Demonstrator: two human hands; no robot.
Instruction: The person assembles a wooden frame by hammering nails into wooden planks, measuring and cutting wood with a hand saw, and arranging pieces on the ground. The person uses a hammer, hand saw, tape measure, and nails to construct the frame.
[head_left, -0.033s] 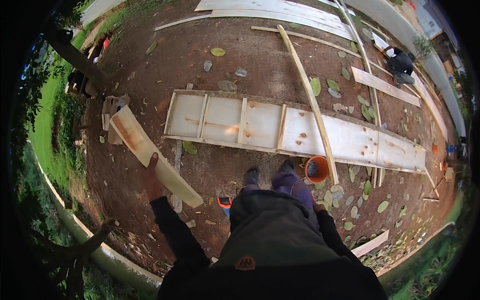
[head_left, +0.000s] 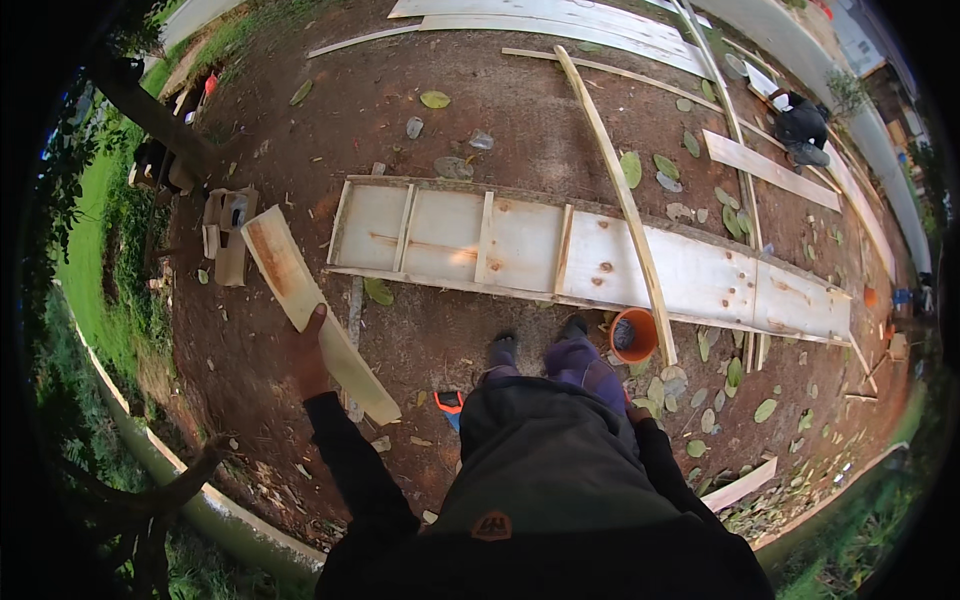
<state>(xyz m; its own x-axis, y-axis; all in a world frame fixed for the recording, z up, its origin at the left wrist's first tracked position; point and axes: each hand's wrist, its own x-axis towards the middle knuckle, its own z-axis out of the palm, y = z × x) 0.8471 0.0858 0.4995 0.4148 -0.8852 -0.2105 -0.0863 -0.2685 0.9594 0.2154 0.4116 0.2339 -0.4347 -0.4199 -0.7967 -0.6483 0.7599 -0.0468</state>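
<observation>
My left hand (head_left: 308, 358) grips a short wooden board (head_left: 322, 325) by its edge, thumb on the upper face. The pale board has a brown stain at its far end and is held slanted, off to my left. My right hand (head_left: 636, 412) is by my right thigh; its fingers are mostly hidden by my clothing. Ahead of my feet lies a long plywood panel (head_left: 520, 250) framed with battens and crossed by several short strips. An orange bucket (head_left: 643, 337) with small greyish contents stands beside my right foot.
A long batten (head_left: 612, 180) lies across the panel. An orange-and-blue handsaw (head_left: 449, 402) rests near my left foot, and a cardboard box (head_left: 231, 265) sits beyond the held board. Plywood sheets (head_left: 560, 25) lie at the back. Another person (head_left: 800, 125) crouches far right.
The board's far end has swung to the right, showing more of the cardboard box. My left hand has shifted slightly right with it.
</observation>
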